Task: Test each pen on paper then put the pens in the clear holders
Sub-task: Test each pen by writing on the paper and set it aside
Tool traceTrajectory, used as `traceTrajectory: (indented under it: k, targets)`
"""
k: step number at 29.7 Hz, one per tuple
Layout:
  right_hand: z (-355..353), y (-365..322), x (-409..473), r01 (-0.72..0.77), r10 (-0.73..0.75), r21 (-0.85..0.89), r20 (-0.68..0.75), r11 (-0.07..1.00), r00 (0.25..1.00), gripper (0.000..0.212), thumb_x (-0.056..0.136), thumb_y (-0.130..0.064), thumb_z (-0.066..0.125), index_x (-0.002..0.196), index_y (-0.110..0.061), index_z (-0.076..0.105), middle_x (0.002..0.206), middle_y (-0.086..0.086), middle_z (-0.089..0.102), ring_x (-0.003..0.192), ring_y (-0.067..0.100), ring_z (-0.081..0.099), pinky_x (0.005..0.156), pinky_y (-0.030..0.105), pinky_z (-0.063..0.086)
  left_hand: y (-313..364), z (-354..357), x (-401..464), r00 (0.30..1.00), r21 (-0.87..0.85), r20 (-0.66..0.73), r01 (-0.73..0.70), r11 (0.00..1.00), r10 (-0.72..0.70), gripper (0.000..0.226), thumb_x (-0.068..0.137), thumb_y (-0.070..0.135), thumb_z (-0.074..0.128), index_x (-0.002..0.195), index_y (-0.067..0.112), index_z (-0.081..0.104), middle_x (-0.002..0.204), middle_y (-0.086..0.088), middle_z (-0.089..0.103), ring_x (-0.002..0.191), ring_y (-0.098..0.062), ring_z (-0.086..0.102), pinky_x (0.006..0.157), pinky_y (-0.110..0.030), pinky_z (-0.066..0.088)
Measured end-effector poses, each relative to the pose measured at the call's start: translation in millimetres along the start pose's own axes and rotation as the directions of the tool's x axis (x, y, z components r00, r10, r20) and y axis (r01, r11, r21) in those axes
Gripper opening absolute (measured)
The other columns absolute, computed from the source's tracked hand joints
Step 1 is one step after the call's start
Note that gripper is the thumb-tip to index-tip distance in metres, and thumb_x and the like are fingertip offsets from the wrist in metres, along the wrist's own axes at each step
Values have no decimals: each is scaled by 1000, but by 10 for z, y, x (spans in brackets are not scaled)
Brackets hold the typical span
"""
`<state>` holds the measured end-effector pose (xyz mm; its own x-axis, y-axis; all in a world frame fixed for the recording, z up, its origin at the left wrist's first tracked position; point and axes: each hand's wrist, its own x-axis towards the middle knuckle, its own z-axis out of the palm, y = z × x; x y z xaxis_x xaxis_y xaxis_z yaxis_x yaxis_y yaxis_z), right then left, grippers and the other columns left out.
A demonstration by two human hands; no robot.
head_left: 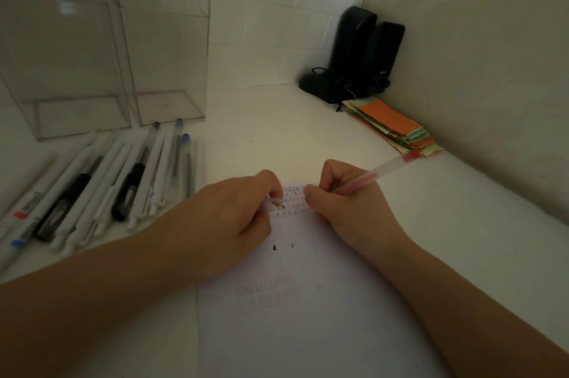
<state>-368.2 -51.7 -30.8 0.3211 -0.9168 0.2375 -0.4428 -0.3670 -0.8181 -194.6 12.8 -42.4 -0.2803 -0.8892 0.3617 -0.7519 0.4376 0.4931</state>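
Head view of a dim, white-surfaced bench (277, 137) set into a room corner. Nearest the viewer, a white sheet of paper (308, 331) lies flat at the near edge of the bench, with two small dark ink marks (275, 247) at mid-sheet and faint reddish print lower down. Both forearms reach across it. The left hand (234, 217) has its fingers curled, pinching a small clear pen cap (271, 203). The right hand (341, 202) grips a translucent red pen (378, 171), its fingers curled round the barrel; the pen's red end points toward the right wall, and its tip is hidden among the fingers. Between the two hands, at the far end of the sheet, sits a patch of small printed characters (292, 200).

Left of the hands, a row of pens (101, 183), white-barrelled and dark-barrelled, lies side by side along the left part of the bench. Just beyond them stand two tall clear holders (77, 69), side by side near the far left corner.

Toward the far right corner, a stack of coloured paper slips (394, 125), orange on top, lies against the right wall (477, 54). Behind it stand two black speakers (366, 48) with a black cabled object (320, 86) beside them, against the tiled back wall (264, 17).
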Motion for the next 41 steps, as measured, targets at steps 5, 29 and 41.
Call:
traceTrajectory:
  k: [5, 29, 41]
  targets:
    - [1, 1, -3, 8, -8, -11, 8, 1000, 1000, 30, 77, -5, 63, 55, -11, 42, 51, 13, 46, 45, 10, 38, 38, 13, 27, -23, 20, 6, 999, 8, -35, -22, 1000, 22, 14, 89, 27, 33, 96, 32, 43, 67, 26, 44, 76, 14, 45, 64, -8, 35]
    - [-65, -112, -149, -194, 27, 695, 243, 692, 970, 26, 73, -37, 65, 59, -16, 61, 52, 4, 58, 41, 10, 43, 39, 17, 35, -27, -26, 38, 996, -131, -50, 70, 989, -77, 3, 91, 32, 39, 89, 34, 37, 80, 19, 62, 81, 2, 56, 69, -15, 42]
    - [-35, -83, -122, -192, 58, 663, 219, 724, 974, 33, 85, -33, 48, 61, -14, 61, 48, 6, 54, 40, 13, 41, 39, 21, 29, 8, -40, 33, 997, -84, -35, 65, 994, -69, 11, 92, 32, 44, 84, 35, 37, 69, 20, 50, 75, 14, 48, 60, -7, 36]
